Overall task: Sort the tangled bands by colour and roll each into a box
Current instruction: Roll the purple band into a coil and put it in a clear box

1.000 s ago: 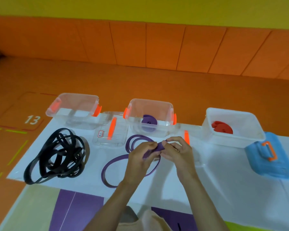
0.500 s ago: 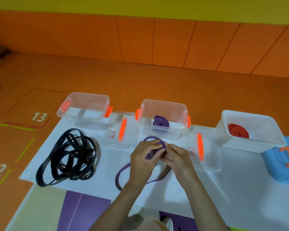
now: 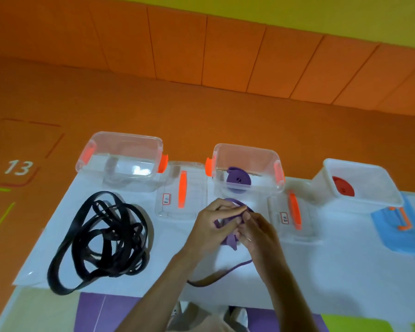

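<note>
On the white sheet point(image 3: 345, 271), my left hand point(image 3: 209, 228) and right hand point(image 3: 259, 233) both pinch the flat purple rubber band point(image 3: 230, 240), coiling it tight to fit the clear plastic box point(image 3: 244, 146) just beyond, beside the rolled purple band point(image 3: 238, 180) inside.

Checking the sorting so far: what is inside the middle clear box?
One rolled purple band sits inside the middle clear box. Whatever the roll itself covers on the box floor cannot be seen.
</note>
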`<state>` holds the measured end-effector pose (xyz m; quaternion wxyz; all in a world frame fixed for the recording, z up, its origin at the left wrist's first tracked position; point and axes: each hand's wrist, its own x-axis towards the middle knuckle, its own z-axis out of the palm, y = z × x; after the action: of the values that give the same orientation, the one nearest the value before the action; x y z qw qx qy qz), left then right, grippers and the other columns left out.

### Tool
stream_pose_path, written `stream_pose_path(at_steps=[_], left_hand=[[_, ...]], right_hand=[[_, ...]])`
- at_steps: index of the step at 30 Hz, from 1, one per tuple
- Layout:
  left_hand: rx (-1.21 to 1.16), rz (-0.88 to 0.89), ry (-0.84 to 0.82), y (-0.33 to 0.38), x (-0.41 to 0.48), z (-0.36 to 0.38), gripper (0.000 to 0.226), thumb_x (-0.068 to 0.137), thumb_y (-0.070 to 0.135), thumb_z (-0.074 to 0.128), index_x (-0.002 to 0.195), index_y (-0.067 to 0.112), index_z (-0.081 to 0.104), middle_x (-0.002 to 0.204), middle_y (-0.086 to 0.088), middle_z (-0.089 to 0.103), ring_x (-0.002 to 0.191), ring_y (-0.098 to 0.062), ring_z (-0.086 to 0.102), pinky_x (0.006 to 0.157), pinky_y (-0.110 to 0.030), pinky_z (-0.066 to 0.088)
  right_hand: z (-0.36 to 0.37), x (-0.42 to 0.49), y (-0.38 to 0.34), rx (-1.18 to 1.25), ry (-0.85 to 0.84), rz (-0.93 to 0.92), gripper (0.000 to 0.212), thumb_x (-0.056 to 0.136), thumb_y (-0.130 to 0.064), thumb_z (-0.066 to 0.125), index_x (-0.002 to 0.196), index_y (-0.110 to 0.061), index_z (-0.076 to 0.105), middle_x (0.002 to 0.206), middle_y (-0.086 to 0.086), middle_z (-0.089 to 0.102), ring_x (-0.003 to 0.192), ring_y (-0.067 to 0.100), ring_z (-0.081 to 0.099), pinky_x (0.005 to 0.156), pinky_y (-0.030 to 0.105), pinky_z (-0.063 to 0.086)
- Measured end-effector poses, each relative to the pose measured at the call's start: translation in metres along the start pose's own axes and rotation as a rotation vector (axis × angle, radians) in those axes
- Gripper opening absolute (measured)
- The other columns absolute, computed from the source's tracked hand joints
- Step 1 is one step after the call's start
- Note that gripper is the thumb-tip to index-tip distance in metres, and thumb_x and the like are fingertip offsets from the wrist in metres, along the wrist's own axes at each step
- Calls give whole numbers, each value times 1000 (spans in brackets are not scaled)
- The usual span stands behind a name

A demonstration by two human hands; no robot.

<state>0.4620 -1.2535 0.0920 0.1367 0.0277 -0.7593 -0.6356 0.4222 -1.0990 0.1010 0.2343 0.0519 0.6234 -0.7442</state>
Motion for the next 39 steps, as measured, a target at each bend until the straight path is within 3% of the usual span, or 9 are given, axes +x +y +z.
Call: stream_pose_path(at_steps=[6, 9, 14, 20, 22, 26, 29, 33, 39], left_hand=[[-216, -183, 80, 8, 1, -22, 25, 86, 12, 86, 95, 34, 76, 95, 12, 78, 94, -11, 76, 77, -15, 58], [-216, -170, 97, 12, 2, -23, 29, 85, 12, 87, 91, 37, 74, 93, 13, 77, 95, -11, 76, 78, -14, 57], [-291, -117, 40, 24, 16, -32, 39, 84, 7, 85, 98, 43, 79, 104, 11, 79, 102, -12, 75, 84, -15, 57], [-307, -72, 48, 37, 36, -32, 28, 73, 17, 94, 91, 33, 79, 106, -2, 78, 105, -26, 75, 94, -37, 61], [-281, -59, 48, 45, 44, -34, 29, 71, 20, 95, 90, 35, 79, 102, 3, 78, 100, -19, 75, 88, -29, 60], [-305, -28, 112, 69, 57, -30, 26, 67, 30, 95, 88, 35, 80, 92, 6, 79, 85, -10, 74, 76, -19, 56], [-315, -4, 175, 88, 64, -22, 26, 68, 29, 95, 89, 31, 80, 92, 4, 79, 86, -11, 74, 77, -20, 55], [-325, 27, 212, 109, 70, -16, 21, 74, 29, 88, 93, 34, 81, 100, 3, 81, 95, -12, 76, 84, -20, 57], [-300, 130, 162, 127, 74, -3, 36, 84, 17, 85, 114, 36, 78, 120, 3, 78, 112, -15, 74, 92, -19, 56]], right_hand=[[17, -6, -5, 62, 10, -97, 49, 80, -41, 88, 111, -6, 75, 106, 24, 77, 96, 36, 77, 81, 34, 66], [23, -9, -19, -76, 2, -195, 41, 91, -28, 72, 126, -7, 66, 111, 16, 79, 100, 36, 78, 83, 39, 66], [22, -5, -44, -329, -24, -274, 18, 98, -7, 69, 115, -5, 65, 98, 11, 81, 87, 33, 80, 84, 45, 66], [18, 5, -82, -705, -35, -480, 21, 91, -17, 79, 106, -25, 65, 87, -18, 78, 79, -1, 75, 73, 9, 55], [16, 8, -97, -764, -49, -568, 26, 91, -16, 80, 102, -31, 63, 83, -17, 75, 77, -3, 72, 68, 6, 51], [13, 17, -126, -653, -128, -606, 20, 91, -27, 79, 100, -34, 63, 80, -2, 74, 74, 20, 72, 66, 28, 59], [12, 22, -144, -524, -147, -585, 26, 85, -33, 85, 95, -48, 67, 81, -5, 75, 71, 13, 72, 66, 22, 56], [8, 28, -158, -402, -150, -635, 19, 84, -26, 76, 100, -31, 68, 83, 4, 74, 68, 14, 71, 65, 22, 56], [-1, 26, -174, -362, -235, -709, 16, 89, -41, 70, 105, -38, 67, 88, 0, 76, 70, 21, 71, 67, 28, 60]])
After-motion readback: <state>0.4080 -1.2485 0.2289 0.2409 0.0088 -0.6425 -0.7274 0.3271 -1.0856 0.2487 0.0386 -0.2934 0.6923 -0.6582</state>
